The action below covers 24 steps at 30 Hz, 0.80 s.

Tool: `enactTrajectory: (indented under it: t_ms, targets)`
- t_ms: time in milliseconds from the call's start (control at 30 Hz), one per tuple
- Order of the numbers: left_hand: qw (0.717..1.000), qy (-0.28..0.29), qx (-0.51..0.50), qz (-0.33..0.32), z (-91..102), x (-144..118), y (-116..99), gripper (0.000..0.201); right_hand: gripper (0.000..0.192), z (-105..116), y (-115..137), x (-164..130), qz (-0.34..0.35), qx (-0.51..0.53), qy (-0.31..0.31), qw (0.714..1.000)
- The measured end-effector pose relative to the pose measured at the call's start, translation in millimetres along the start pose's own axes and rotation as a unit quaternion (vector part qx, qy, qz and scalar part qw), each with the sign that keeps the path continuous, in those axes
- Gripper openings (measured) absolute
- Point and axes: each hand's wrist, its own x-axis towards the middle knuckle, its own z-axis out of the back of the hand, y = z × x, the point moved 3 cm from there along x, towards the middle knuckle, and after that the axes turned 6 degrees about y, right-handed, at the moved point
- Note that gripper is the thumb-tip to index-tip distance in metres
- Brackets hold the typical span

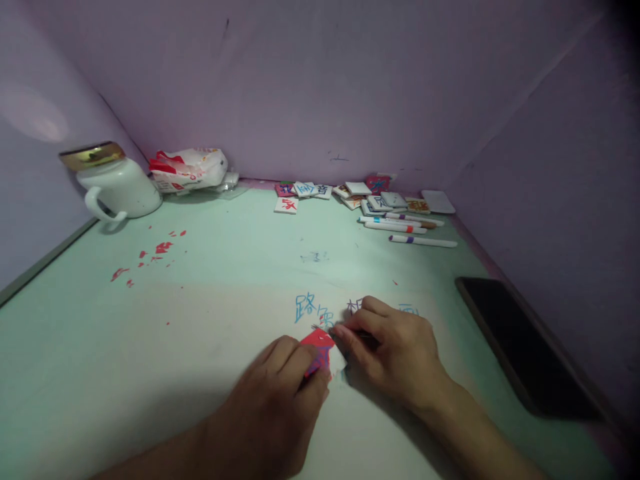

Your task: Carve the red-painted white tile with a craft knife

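- Two hands met low in the middle of the pale green surface (210, 280), closed together over one small square tile (323, 350) with a red-painted face.
- The left hand (280, 400) pinched the tile from below and from its left side, fingers curled over the red face, holding it just off or on the surface (which of the two I could not tell).
- The right hand (395, 350) was curled tight around a thin dark tool (363, 335), probably a pen, whose tip lay at the tile's upper right corner; most of the tool was hidden under the fingers.
- Just beyond the tile, blue handwritten characters (306, 308) were marked straight on the surface, partly covered by the right hand.
- Red paint flecks (163, 248) were scattered over the left part of the surface.
- In the far left corner stood a white mug (120, 190) with a gold lid, and just beside it lay a crumpled white and red packet (187, 168).
- Along the back wall lay a heap of small tiles (370, 197), some painted, with several white marker pens (423, 241) just in front of them.
- A dark phone (520, 347) lay flat by the right edge, well apart from both hands.
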Motion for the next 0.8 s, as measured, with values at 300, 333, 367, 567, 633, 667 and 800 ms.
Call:
enactTrajectory:
  t_ms: [300, 333, 367, 567, 633, 667, 800]
  targets:
    - [1.0, -0.029, 0.006, 0.005, 2.2, 0.3, -1.3, 0.022, 0.03, 5.6, 0.2, 1.9, 0.054, -0.036, 0.022, 0.998]
    - [0.999, -0.031, 0.007, 0.004, 2.8, 0.5, -1.6, 0.023, 0.03, 5.3, -0.1, 1.5, 0.056, -0.033, 0.024, 0.998]
    - [0.999, -0.034, 0.009, 0.004, 3.2, 0.6, -1.8, 0.023, 0.028, 4.7, -0.5, 1.1, 0.054, -0.024, 0.023, 0.998]
    - [0.999, -0.039, 0.013, 0.003, 0.2, 0.9, -0.4, 0.021, 0.023, 0.5, -8.6, -1.7, -0.048, 0.198, -0.099, 0.974]
    - [0.999, -0.045, 0.001, 0.003, 1.6, 0.3, 0.3, 0.022, 0.021, 1.5, -10.3, -2.3, -0.073, 0.209, -0.152, 0.963]
    - [0.998, -0.055, -0.012, 0.0, 3.9, -0.1, 0.2, 0.022, 0.021, 2.5, -10.5, -2.5, -0.077, 0.2, -0.172, 0.961]
    - [0.972, -0.182, -0.145, 0.025, 22.2, -2.9, 3.5, 0.017, 0.02, 7.3, -13.1, -4.3, -0.097, 0.181, -0.237, 0.95]
